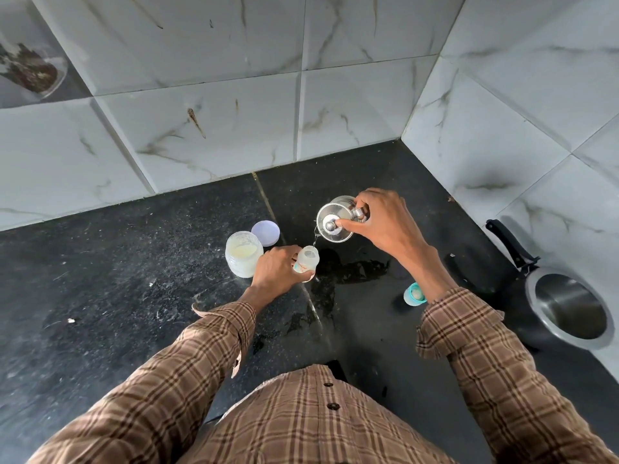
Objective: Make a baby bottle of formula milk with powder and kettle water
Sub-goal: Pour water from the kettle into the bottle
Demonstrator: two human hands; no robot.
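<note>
My left hand (278,267) grips a small clear baby bottle (307,259) standing open on the black counter. My right hand (378,222) holds a small steel kettle (333,217) by its handle, thumb pressing the lid knob, tilted toward the bottle. A thin stream of water runs from its spout into the bottle's mouth. An open jar of pale formula powder (240,253) stands just left of the bottle, with its lilac lid (265,233) lying behind it. The teal bottle cap with teat (414,294) sits on the counter, partly hidden by my right wrist.
Spilled water (348,269) pools on the counter right of the bottle. A black-handled steel pot (566,309) stands at the right near the tiled wall. Marble-look tiled walls meet in a corner behind the kettle. A glass jar (30,68) shows at top left.
</note>
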